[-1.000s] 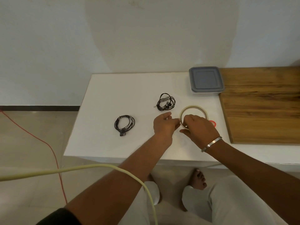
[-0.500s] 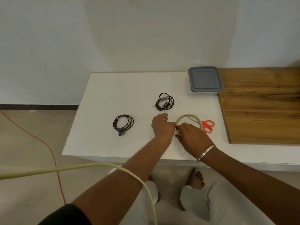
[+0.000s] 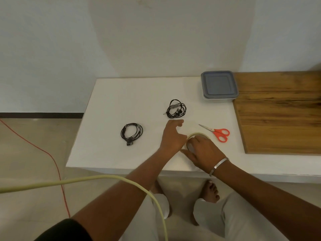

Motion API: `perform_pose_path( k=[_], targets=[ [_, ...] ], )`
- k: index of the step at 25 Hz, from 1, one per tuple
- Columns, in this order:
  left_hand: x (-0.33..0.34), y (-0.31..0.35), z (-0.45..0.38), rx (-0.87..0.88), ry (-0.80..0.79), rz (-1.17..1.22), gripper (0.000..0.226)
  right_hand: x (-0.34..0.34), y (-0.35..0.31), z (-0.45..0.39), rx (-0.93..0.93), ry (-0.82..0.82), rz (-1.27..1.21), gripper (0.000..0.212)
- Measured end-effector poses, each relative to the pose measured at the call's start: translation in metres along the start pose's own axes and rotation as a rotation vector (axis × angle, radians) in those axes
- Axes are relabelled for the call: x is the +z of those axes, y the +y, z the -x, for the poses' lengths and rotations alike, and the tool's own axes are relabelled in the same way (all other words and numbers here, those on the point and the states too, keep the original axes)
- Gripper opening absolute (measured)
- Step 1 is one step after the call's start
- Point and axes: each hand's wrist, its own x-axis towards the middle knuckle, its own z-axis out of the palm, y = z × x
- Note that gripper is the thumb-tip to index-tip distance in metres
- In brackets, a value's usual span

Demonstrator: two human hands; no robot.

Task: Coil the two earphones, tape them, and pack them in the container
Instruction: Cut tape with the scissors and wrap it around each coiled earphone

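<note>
From the head view, two black earphones lie coiled in loose rings on the matte white worktop (image 3: pixel 107 153): the near-left earphone coil (image 3: pixel 131 133) with its long axis roughly left-right, and the far earphone coil (image 3: pixel 175 109) with its plug pointing left. The tape roll (image 3: pixel 195 135) (a pale ring, mostly covered) lies flat under the right hand (image 3: pixel 202 150), whose fingers curl over it. The left hand (image 3: pixel 172 136) sits just beside it, fingers loosely spread, gripping nothing visible. Orange-handled scissors (image 3: pixel 218 133) point up-left. The square grey-lidded container (image 3: pixel 219 86) stands closed at the back.
</note>
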Motion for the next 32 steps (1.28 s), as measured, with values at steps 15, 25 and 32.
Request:
perform_pose_path(
  k=[15, 25, 32],
  targets=[
    [-0.044, -0.006, 0.003, 0.007, -0.094, 0.189, 0.078, -0.031, -0.014, -0.05, 0.363, 0.297, -0.648, 0.016],
    [-0.048, 0.004, 0.002, 0.03, -0.072, 0.469, 0.076, -0.035, -0.036, -0.066, 0.545, 0.311, -1.045, 0.022],
    [-0.051, -0.002, 0.0, 0.126, -0.082, 0.304, 0.069, -0.047, -0.03, -0.073, 0.305, 0.262, -0.857, 0.021]
  ],
)
